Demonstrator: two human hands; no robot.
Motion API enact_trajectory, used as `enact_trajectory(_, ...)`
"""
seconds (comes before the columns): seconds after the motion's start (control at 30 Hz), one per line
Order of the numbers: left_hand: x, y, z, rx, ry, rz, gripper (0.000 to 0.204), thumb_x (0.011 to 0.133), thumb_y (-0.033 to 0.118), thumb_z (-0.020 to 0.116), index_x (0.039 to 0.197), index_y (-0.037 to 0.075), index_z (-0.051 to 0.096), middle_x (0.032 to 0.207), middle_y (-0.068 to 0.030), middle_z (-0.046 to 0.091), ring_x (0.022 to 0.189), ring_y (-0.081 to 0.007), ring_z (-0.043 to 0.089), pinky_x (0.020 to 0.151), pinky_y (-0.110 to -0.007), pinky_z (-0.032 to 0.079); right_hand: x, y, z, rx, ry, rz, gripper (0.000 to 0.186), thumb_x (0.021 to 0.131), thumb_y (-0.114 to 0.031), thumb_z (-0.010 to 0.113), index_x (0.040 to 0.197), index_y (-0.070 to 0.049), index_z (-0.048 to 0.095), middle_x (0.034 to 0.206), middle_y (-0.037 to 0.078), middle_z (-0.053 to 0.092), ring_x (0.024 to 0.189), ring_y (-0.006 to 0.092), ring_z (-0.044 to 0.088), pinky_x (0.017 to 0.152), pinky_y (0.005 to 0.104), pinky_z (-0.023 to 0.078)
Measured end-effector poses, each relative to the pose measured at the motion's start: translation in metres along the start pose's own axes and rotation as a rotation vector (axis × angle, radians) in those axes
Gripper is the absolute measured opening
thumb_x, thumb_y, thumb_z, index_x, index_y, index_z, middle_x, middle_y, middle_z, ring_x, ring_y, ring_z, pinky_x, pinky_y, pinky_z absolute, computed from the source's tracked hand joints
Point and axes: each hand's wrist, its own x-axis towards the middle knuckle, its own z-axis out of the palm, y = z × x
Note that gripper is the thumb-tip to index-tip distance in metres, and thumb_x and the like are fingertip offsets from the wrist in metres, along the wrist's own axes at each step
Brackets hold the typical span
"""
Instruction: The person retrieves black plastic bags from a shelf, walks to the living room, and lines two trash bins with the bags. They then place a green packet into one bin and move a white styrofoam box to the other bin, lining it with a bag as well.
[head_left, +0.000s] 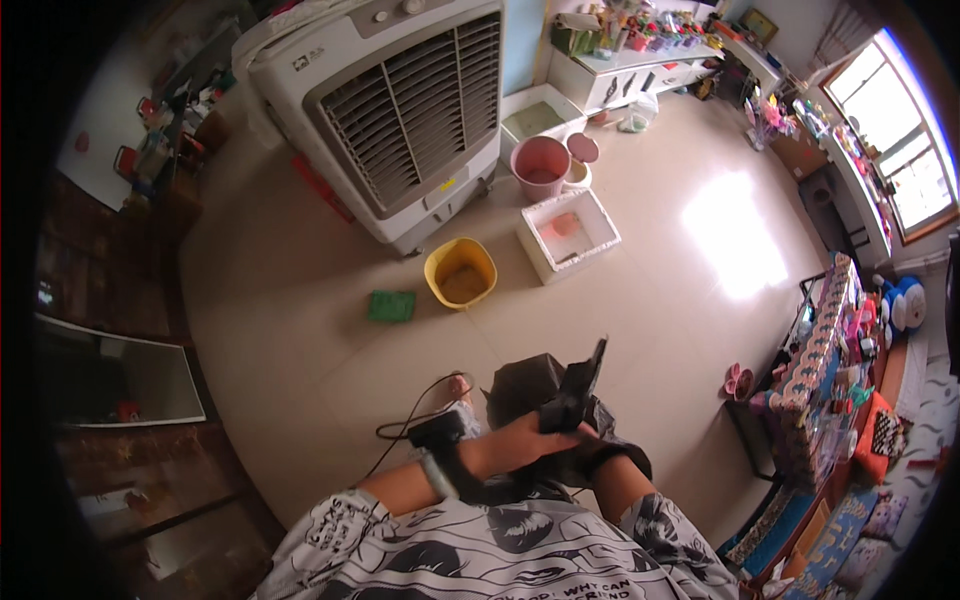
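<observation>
Glossy beige floor [650, 330] stretches beneath a crumpled, matte black, bag-like sheet [570, 396], narrow at its upper end, just before the patterned shirt [520, 545]. The left hand [512, 443] grasps it; the right hand [590, 438], partly hidden, shows too little to tell its grip. Beyond stand a yellow bin [462, 256], then a white box [586, 240].

The left forearm [400, 487] is angled inward from the lower edge, and its wrist is wrapped in a pale band [437, 474]. The left hand [512, 442] is held with its back turned up, its grip closed, its fingertips hidden. The right forearm [622, 484] is bent up steeply, its wrist circled by a dark band [628, 455]. The right hand [588, 432] is mostly hidden, held close beside the left, before the torso.
</observation>
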Motion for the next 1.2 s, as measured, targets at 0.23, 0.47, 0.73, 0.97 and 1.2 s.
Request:
enact_trajectory(0.23, -0.067, 0.046, -0.078, 0.068, 0.241, 0.014, 0.019, 0.083, 0.008, 0.063, 0.101, 0.002, 0.062, 0.101, -0.0052, 0.061, 0.096, -0.0138, 0.053, 0.09, -0.028, 0.039, 0.105, -0.038, 0.002, -0.115, -0.056, 0.05, 0.025, 0.082, -0.011, 0.053, 0.105, -0.005, 0.061, 0.105, 0.013, 0.063, 0.095, 0.0262, 0.06, 0.082, 0.037, 0.048)
enact_trajectory(0.47, -0.142, 0.017, -0.206, -0.267, 0.768, 0.162, 0.019, 0.083, 0.012, 0.063, 0.101, 0.005, 0.061, 0.103, -0.0051, 0.061, 0.093, -0.0167, 0.057, 0.082, -0.03, 0.045, 0.227, -0.046, 0.037, -0.36, -0.195, 0.192, 0.026, 0.082, -0.014, 0.053, 0.105, -0.005, 0.062, 0.105, 0.014, 0.064, 0.095, 0.0277, 0.06, 0.082, 0.0377, 0.048)
enact_trajectory(0.73, -0.136, -0.076, -0.336, -0.242, 1.301, 0.25, 0.017, 0.092, 0.01, 0.052, 0.105, 0.001, 0.058, 0.097, -0.0075, 0.06, 0.084, -0.0168, 0.058, 0.071, -0.03, 0.048, 0.4, 0.065, 0.122, -0.616, -0.4, 0.254, 0.028, 0.081, -0.018, 0.054, 0.104, -0.006, 0.064, 0.105, 0.014, 0.064, 0.095, 0.0293, 0.06, 0.082, 0.0386, 0.048)
enact_trajectory(0.97, -0.084, -0.186, -0.472, -0.597, 1.532, 0.357, 0.025, 0.09, 0.006, 0.052, 0.115, 0.003, 0.053, 0.112, -0.0094, 0.057, 0.102, -0.0216, 0.056, 0.085, -0.035, 0.048, 0.569, 0.22, 0.222, -0.857, -0.531, 0.134, 0.029, 0.081, -0.021, 0.055, 0.104, -0.007, 0.065, 0.106, 0.015, 0.064, 0.095, 0.0307, 0.06, 0.082, 0.0394, 0.048)
enact_trajectory(1.2, -0.02, -0.301, -0.621, -0.191, 1.585, 0.241, 0.019, 0.089, 0.017, 0.061, 0.101, 0.002, 0.061, 0.095, 0.0007, 0.059, 0.088, -0.0093, 0.053, 0.078, -0.025, 0.044, 0.681, 0.323, 0.339, -0.986, -0.611, -0.017, 0.031, 0.08, -0.025, 0.055, 0.104, -0.008, 0.066, 0.106, 0.015, 0.064, 0.096, 0.0322, 0.061, 0.081, 0.0401, 0.048)
